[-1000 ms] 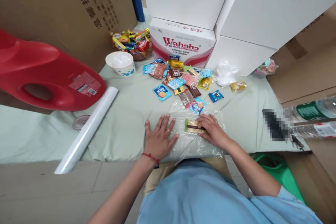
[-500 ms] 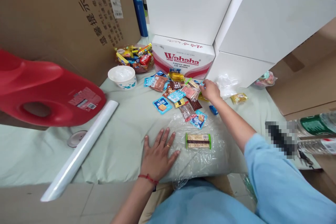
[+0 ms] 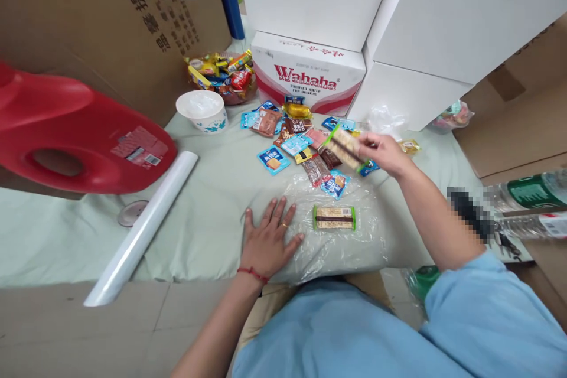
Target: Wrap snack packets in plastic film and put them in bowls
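Observation:
My right hand (image 3: 383,153) pinches the end of a wrapped wafer snack with green edges (image 3: 343,147), lifted over the pile of small packets. A similar wrapped snack bar (image 3: 335,218) lies on a sheet of clear plastic film (image 3: 305,257) near the table's front. My left hand (image 3: 270,239) rests flat with fingers spread, at the left edge of that film. Below the lifted snack, the pile holds blue cracker packets (image 3: 273,159), brown packets (image 3: 267,123) and a gold-wrapped piece (image 3: 297,110).
A white tub (image 3: 202,111) stands by a basket of wrapped sweets (image 3: 225,78). To the left are a red jug (image 3: 88,130) and a white roll (image 3: 146,224). A Wahaha carton (image 3: 305,74) backs the pile; plastic bottles (image 3: 527,192) lie at right.
My right hand has taken a green-edged snack from the pile and drawn it up and rightward. My left hand stays flat on the film's edge. The view has tilted down slightly.

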The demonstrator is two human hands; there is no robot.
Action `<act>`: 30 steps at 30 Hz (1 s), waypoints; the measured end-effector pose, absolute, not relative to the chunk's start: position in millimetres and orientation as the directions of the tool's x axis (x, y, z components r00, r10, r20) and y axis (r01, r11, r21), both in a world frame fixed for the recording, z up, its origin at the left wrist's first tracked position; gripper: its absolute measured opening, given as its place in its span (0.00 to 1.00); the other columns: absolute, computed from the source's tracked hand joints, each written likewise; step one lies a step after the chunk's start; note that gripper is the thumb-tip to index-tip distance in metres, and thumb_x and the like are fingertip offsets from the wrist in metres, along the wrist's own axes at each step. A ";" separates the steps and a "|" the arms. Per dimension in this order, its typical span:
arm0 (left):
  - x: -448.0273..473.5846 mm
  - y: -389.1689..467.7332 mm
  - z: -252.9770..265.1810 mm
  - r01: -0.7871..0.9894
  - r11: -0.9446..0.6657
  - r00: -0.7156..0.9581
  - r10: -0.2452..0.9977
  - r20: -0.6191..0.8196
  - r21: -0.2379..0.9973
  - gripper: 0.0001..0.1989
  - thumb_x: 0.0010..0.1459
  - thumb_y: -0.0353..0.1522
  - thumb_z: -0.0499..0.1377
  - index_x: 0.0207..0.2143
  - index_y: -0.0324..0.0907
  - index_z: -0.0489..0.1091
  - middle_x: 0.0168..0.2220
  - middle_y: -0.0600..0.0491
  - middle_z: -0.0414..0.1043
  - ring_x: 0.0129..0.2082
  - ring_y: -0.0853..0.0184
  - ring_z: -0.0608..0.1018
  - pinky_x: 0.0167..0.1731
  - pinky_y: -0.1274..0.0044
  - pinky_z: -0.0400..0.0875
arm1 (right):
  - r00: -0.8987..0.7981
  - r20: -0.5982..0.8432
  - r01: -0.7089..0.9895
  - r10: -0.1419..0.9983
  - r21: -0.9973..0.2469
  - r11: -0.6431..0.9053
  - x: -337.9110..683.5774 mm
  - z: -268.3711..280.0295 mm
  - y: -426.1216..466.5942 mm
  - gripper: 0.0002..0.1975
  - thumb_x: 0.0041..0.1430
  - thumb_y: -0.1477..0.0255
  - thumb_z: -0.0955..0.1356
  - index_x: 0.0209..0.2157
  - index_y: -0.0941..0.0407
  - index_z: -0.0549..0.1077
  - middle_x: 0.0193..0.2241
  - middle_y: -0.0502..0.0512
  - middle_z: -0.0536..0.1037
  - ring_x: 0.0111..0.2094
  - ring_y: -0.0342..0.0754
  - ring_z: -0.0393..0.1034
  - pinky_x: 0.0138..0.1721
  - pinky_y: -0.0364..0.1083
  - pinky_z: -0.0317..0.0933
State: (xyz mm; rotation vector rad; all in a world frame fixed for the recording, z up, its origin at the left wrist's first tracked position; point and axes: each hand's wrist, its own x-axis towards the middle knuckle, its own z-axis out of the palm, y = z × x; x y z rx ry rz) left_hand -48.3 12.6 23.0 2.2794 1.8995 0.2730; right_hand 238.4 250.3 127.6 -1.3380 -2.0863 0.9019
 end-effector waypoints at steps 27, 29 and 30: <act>-50.9 15.2 26.2 0.951 -0.189 0.213 0.974 -0.075 0.243 0.49 0.58 0.58 0.58 0.74 0.47 0.47 0.75 0.41 0.44 0.73 0.43 0.53 0.64 0.36 0.29 | -0.722 -0.209 0.691 0.660 -0.285 0.665 219.8 95.0 108.8 0.29 0.60 0.68 0.74 0.61 0.55 0.69 0.54 0.63 0.74 0.54 0.60 0.62 0.53 0.55 0.57; -50.7 15.2 25.9 0.951 -0.189 0.213 0.974 -0.077 0.246 0.50 0.58 0.58 0.58 0.74 0.47 0.47 0.75 0.42 0.44 0.73 0.43 0.53 0.65 0.36 0.29 | -0.724 -0.189 0.685 0.663 -0.311 0.659 220.0 96.8 111.4 0.29 0.60 0.68 0.74 0.62 0.54 0.69 0.55 0.62 0.74 0.54 0.59 0.62 0.53 0.55 0.57; -50.6 15.2 25.8 0.950 -0.188 0.213 0.974 -0.075 0.247 0.50 0.58 0.59 0.58 0.74 0.47 0.47 0.75 0.42 0.45 0.73 0.43 0.53 0.65 0.36 0.29 | -0.724 -0.181 0.683 0.665 -0.316 0.658 219.3 96.9 112.9 0.30 0.60 0.68 0.74 0.62 0.54 0.69 0.55 0.62 0.74 0.54 0.59 0.62 0.53 0.55 0.57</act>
